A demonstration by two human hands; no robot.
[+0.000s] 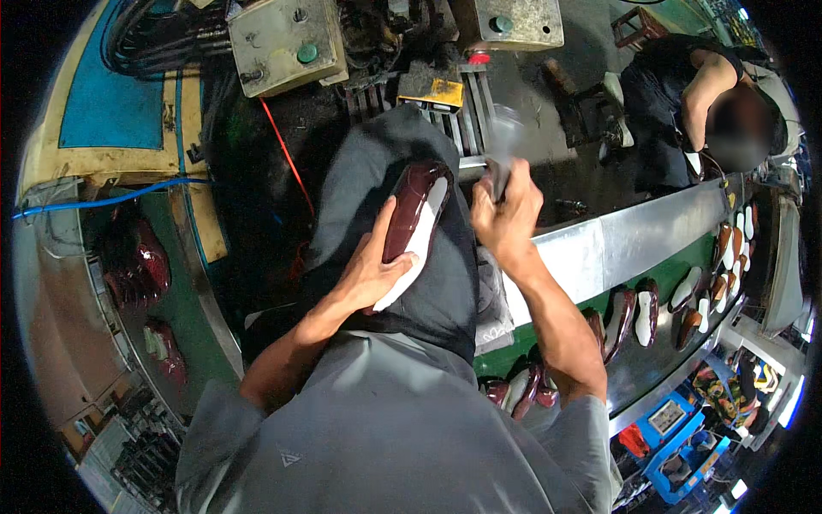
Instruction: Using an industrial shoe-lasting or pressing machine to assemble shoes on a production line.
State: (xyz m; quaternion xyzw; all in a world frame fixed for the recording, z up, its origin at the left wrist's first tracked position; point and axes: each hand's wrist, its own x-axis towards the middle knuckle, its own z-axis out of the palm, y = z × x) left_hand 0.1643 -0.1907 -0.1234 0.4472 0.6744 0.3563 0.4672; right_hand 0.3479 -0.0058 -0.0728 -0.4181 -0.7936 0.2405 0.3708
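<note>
A glossy dark red shoe upper (408,204) with a whitish underside rests on its side across my grey-trousered thigh, toe pointing away from me. My left hand (377,267) is wrapped round its near end, thumb on the pale sole side and fingers along the red leather. To the right of the shoe and apart from it, my right hand (509,210) is closed round the handle of a hammer (505,133). The hammer's head is raised beyond my fist and smeared by motion, so its exact shape is unclear.
A metal-edged green conveyor (591,295) on the right carries several red, brown and white shoes. More red shoe uppers (141,261) lie on the left belt. Ahead stand a grimy control box (287,47) and a yellow-black pedal (432,92). Another person (685,94) bends over at upper right.
</note>
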